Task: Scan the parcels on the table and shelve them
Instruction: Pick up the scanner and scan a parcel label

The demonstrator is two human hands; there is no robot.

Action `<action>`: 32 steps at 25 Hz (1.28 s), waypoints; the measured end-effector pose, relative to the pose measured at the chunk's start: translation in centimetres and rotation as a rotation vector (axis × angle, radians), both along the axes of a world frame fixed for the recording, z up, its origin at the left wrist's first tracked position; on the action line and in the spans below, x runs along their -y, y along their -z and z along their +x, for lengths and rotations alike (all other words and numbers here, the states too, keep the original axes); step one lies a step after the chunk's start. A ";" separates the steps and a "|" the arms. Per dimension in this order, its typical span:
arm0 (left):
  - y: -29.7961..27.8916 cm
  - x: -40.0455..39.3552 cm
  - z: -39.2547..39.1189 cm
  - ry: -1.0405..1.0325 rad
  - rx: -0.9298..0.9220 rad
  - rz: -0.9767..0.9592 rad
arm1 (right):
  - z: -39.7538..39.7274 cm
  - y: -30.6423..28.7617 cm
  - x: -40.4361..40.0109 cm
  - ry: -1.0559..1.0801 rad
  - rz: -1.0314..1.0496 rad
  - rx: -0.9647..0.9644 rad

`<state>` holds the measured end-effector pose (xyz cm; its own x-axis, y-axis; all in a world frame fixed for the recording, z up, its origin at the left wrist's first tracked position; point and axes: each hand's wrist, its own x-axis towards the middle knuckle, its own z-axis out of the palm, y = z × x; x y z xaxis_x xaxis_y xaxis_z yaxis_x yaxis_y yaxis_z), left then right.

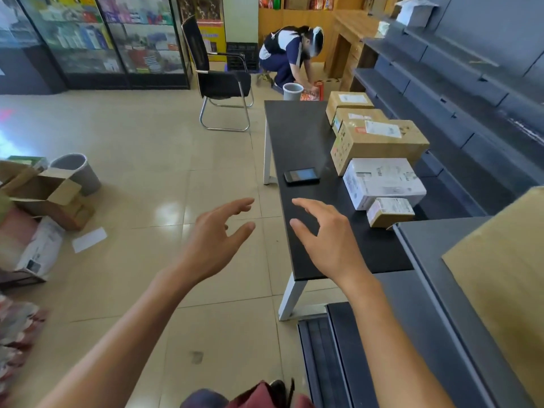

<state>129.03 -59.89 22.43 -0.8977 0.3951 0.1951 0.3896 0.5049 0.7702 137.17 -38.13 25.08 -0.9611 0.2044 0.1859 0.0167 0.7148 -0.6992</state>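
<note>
Five parcels sit in a row along the right edge of the black surface (297, 128), by the grey shelves (459, 92). The nearest is a small brown box (390, 212), then a white box (382, 182). A dark scanner (302, 175) lies near the middle, just beside the white box. Both hands are wide and hold nothing. The right hand (326, 237) hovers over the near end; the left hand (217, 234) is off the left edge. No parcel looks picked up yet. Next, I think, a hand must grab the scanner.
</note>
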 end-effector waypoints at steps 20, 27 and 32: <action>0.4 -1.5 -33.4 0.078 0.176 0.156 | -31.5 2.4 0.0 0.129 -0.062 0.089; 1.0 -2.0 -43.1 0.109 0.203 0.081 | -39.3 3.4 -1.7 0.188 -0.110 0.117; 2.1 -6.1 -49.4 0.210 0.232 0.009 | -45.3 5.8 -5.7 0.216 -0.182 0.156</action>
